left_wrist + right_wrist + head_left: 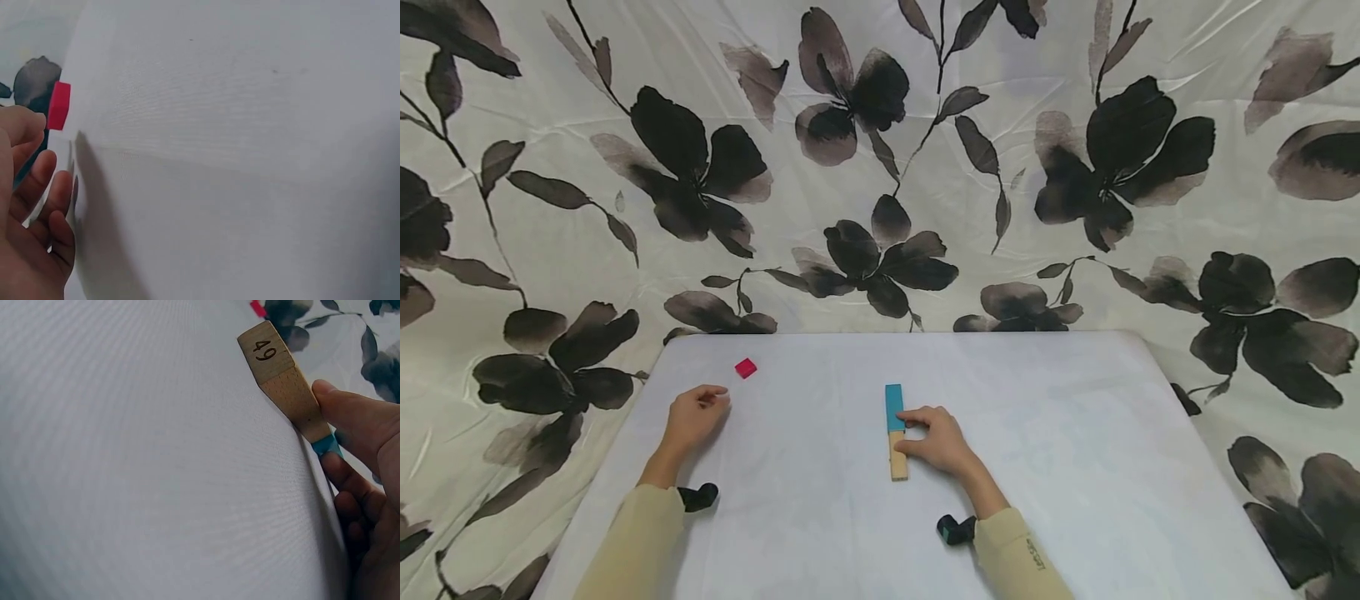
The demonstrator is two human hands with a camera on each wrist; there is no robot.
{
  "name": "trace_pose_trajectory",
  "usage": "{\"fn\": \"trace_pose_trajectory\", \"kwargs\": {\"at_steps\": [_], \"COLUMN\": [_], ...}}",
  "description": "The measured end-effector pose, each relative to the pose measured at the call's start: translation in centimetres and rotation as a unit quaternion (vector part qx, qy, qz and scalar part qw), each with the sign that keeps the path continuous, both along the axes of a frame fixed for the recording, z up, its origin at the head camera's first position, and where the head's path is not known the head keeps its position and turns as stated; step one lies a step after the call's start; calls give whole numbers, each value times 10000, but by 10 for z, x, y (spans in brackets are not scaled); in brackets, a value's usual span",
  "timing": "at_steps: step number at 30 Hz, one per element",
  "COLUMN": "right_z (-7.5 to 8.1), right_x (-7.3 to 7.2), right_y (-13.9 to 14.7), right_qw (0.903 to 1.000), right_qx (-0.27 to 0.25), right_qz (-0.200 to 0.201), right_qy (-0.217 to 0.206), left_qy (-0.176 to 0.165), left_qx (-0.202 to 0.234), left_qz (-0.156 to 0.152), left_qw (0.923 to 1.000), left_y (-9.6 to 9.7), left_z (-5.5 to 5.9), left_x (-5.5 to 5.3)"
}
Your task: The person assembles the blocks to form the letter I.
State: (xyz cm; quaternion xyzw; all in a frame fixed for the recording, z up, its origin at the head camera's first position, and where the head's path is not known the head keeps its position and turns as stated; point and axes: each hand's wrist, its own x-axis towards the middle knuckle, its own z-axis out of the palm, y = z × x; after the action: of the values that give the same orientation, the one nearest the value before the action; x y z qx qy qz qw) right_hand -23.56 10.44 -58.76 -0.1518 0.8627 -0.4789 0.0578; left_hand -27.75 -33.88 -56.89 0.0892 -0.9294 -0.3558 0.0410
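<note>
A blue block (894,407) and a plain wooden block (898,458) lie end to end in a line on the white table. My right hand (936,442) is at their right side, index fingertip at the blue block and thumb at the wooden one. In the right wrist view the wooden block (281,375) shows "49" on its end, while only a small part of the blue block (326,445) appears between thumb and finger. My left hand (696,417) holds nothing, its fingers loosely bent. Just beyond it lies a small red block (746,368).
The white table (1075,433) has its far edge against a pale cloth (985,50) printed with dark flowers. Black wrist cameras stick out from the left sleeve (636,542) and the right sleeve (1022,554), close over the table.
</note>
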Motion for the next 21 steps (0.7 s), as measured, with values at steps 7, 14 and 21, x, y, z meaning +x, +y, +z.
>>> {"fn": "trace_pose_trajectory", "kwargs": {"at_steps": [7, 14, 21], "right_z": [-3, -2, -2], "right_x": [1, 0, 1], "right_y": [0, 1, 0], "right_qw": [10000, 10000, 10000], "right_qx": [-37, -5, -3], "right_qz": [14, -1, 8], "right_qy": [38, 26, 53], "left_qy": [-121, -319, -343], "left_qx": [136, 200, 392], "left_qz": [254, 486, 694], "left_qw": [9995, 9981, 9962], "left_y": [2, 7, 6], "left_z": [-4, -1, -4], "left_x": [-11, -23, -36]}}
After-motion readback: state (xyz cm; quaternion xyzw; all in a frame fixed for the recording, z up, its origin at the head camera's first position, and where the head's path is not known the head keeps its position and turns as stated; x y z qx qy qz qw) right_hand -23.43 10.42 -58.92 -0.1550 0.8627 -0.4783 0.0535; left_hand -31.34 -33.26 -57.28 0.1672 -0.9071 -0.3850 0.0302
